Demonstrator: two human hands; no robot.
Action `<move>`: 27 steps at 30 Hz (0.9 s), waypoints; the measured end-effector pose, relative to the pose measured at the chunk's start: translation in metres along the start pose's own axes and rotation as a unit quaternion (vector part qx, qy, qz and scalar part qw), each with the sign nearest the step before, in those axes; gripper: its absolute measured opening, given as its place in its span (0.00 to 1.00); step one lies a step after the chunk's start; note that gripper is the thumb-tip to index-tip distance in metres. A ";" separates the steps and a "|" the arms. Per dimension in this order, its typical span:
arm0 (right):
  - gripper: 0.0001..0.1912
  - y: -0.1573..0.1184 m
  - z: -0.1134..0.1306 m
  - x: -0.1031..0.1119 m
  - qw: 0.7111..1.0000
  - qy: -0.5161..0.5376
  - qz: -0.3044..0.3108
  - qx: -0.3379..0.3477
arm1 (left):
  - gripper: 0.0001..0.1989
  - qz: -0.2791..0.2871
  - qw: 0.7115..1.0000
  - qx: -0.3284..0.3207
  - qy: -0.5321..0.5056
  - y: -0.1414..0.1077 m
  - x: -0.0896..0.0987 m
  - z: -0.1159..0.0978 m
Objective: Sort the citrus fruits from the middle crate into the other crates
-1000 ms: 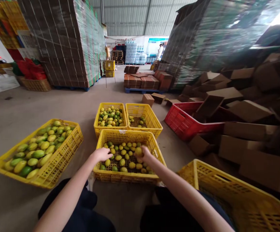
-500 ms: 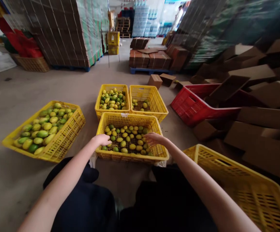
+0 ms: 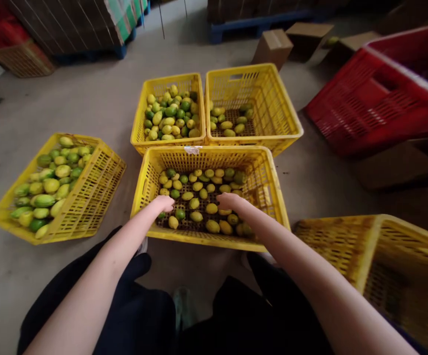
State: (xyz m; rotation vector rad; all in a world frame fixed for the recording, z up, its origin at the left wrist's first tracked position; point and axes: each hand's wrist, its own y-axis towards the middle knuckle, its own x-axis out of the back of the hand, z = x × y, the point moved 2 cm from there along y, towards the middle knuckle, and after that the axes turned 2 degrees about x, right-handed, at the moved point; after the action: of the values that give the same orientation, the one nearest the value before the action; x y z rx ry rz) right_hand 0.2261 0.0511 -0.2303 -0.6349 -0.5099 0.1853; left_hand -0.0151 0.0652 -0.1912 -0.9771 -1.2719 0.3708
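Observation:
A yellow plastic crate (image 3: 214, 240) stands in front of me with a loose layer of yellow and green lemons (image 3: 196, 216) on its slatted floor. My left hand (image 3: 164, 202) is inside its left part, fingers curled down close to a green lemon (image 3: 180, 214). On the right side, my right hand (image 3: 229, 201) bends over several yellow lemons, with its fingers curled inward. The backs of both hands and the wrists hide what lies in the fingers, if anything.
Behind stand a well-filled lemon crate (image 3: 136, 130) and a sparsely filled crate (image 3: 291, 116). A tilted crate of lemons (image 3: 101, 190) is at left. At right are another yellow crate (image 3: 369, 251), a red crate (image 3: 369, 93) and cardboard boxes (image 3: 274, 47).
The view has tipped down and closer to the crates. My hands have come a little nearer each other over the lemons, their fingers more curled. Some lemons appear shifted.

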 end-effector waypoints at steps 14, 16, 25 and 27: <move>0.41 0.067 -0.012 -0.108 0.962 -0.257 0.076 0.051 | 0.20 0.018 0.999 0.024 0.025 0.084 -0.037 0.016; 0.37 0.066 -0.012 -0.110 0.960 -0.267 0.067 0.048 | 0.20 0.016 0.999 0.026 0.023 0.081 -0.036 0.017; 0.24 0.006 0.041 -0.049 0.984 -0.174 0.043 0.007 | 0.15 0.026 0.999 0.035 -0.012 0.040 -0.032 0.038; 0.18 -0.036 0.064 -0.018 0.993 0.095 0.074 0.001 | 0.13 0.024 0.999 0.030 -0.026 0.030 -0.035 0.040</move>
State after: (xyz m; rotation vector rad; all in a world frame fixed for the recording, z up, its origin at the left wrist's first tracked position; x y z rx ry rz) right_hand 0.1783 0.0498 -0.1718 -0.6810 -0.2802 0.2618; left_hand -0.0547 0.0732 -0.2370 -0.9536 -1.2784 0.4712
